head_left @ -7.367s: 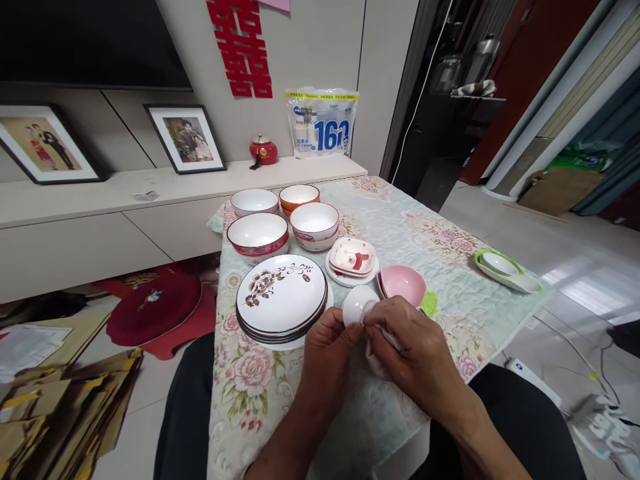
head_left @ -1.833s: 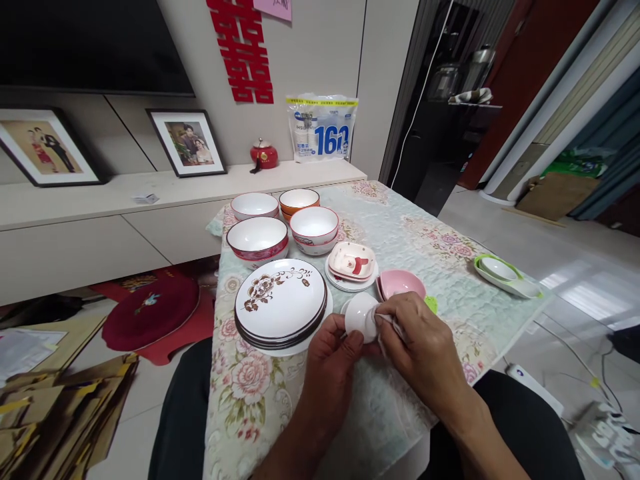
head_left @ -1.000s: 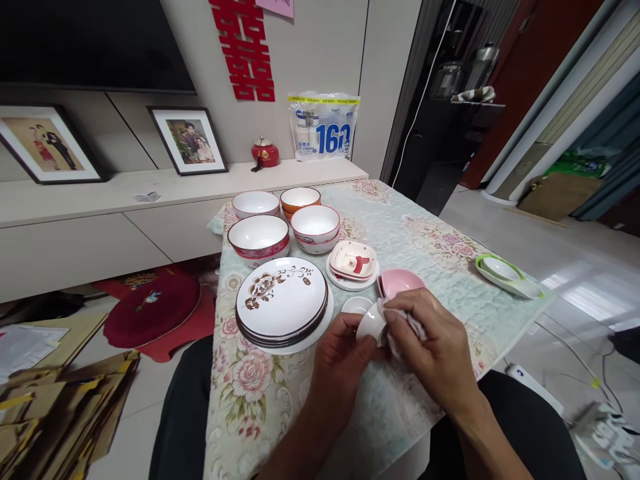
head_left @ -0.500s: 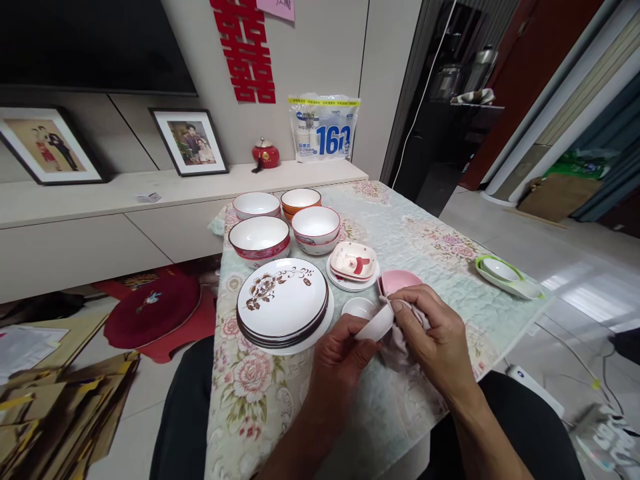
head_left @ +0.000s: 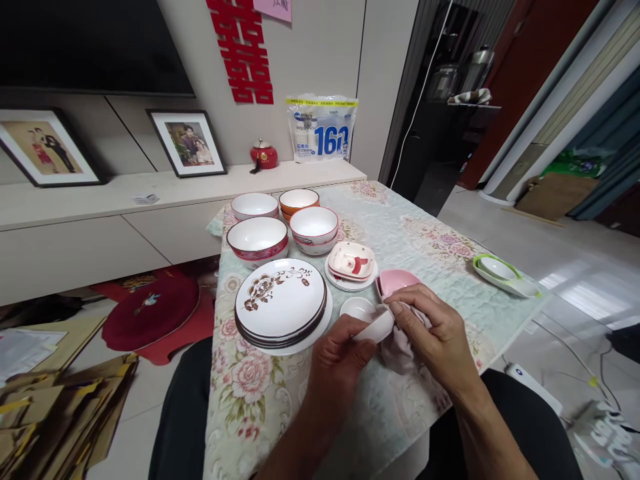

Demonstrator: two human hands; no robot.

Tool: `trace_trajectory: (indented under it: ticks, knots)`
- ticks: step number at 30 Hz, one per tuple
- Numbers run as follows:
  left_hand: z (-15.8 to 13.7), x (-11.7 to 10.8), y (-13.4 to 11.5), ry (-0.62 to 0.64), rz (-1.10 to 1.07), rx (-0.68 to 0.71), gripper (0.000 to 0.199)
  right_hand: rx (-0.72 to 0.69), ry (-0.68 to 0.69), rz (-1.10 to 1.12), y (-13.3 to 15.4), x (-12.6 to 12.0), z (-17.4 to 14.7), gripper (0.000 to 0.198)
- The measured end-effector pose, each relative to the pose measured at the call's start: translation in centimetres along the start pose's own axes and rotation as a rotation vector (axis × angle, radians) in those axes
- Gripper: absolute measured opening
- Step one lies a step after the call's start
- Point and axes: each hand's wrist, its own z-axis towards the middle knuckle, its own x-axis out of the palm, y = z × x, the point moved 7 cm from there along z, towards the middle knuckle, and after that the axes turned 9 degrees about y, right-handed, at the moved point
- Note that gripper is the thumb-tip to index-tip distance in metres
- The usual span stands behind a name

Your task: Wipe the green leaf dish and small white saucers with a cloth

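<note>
A small white dish (head_left: 376, 329) is pinched by its left side between the thumb and fingers of my left hand (head_left: 344, 350). My right hand (head_left: 434, 332) grips a pale pinkish cloth (head_left: 400, 348) and presses it against the dish's right rim. Just behind the dish, another small white bowl (head_left: 357, 307) rests on the tablecloth. A pink bowl (head_left: 397, 281) stands beyond my right fingers, partly hidden by them. To the left lies a stack of plates with a brown flower pattern (head_left: 281, 297). Square bear-print dishes (head_left: 351, 260) sit on white saucers (head_left: 345, 283).
Several stacked bowls (head_left: 257, 235) stand at the table's far left. A green-rimmed dish (head_left: 505, 277) with a small bowl lies near the right edge. Behind the table, a cabinet top (head_left: 200, 188) holds framed photos, a red jar (head_left: 263, 156) and a plastic bag (head_left: 323, 130).
The small white dish has tilted slightly, showing more of its inside at the rim. Both hands stay in nearly the same place, and the view has shifted a little.
</note>
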Motion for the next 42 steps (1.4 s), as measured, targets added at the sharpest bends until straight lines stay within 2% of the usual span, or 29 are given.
trace_trajectory:
  ticks: [3, 7, 10, 13, 17, 19, 21, 27, 31, 35, 42]
  knots:
    - [0.1, -0.1, 0.1, -0.016, 0.032, -0.004, 0.006, -0.036, -0.019, -0.058, 1.0, 0.3, -0.3, 0.013]
    - [0.0, -0.1, -0.7, -0.048, 0.233, 0.030, 0.007, -0.142, 0.092, -0.164, 3.7, 1.9, -1.0, 0.016]
    - [-0.1, -0.1, -1.4, -0.055, 0.280, 0.070, 0.009, -0.168, 0.136, -0.173, 4.0, 2.2, -1.1, 0.018]
    - [0.0, -0.2, -0.8, -0.040, 0.172, 0.021, 0.008, -0.137, 0.063, -0.089, 2.4, 1.2, -0.6, 0.015]
    - [0.0, 0.0, 0.7, -0.016, -0.110, -0.081, 0.017, 0.000, -0.025, 0.009, -0.4, 0.2, 0.0, 0.011]
    - [0.0, 0.2, 1.0, -0.022, -0.186, -0.100, 0.018, 0.031, -0.068, 0.000, -0.7, 0.1, 0.0, 0.008]
    - [0.0, 0.3, 1.0, -0.022, -0.203, -0.094, 0.014, 0.006, -0.088, -0.035, 0.1, 0.3, -0.2, 0.006]
    - [-0.1, 0.3, 0.3, -0.028, -0.129, -0.034, 0.005, -0.159, 0.087, -0.132, 3.4, 2.0, -0.7, 0.014]
    - [0.1, 0.7, 0.3, -0.010, -0.250, -0.057, 0.007, -0.122, 0.051, -0.085, 2.2, 1.2, -0.3, 0.007]
    - [0.2, 0.8, 0.7, -0.062, -0.364, -0.104, 0.014, -0.047, 0.020, -0.042, 0.7, 0.7, 0.0, 0.005]
    - [-0.1, 0.5, 0.9, -0.096, -0.307, -0.111, 0.016, -0.166, 0.158, -0.081, 2.8, 2.2, -0.6, 0.012]
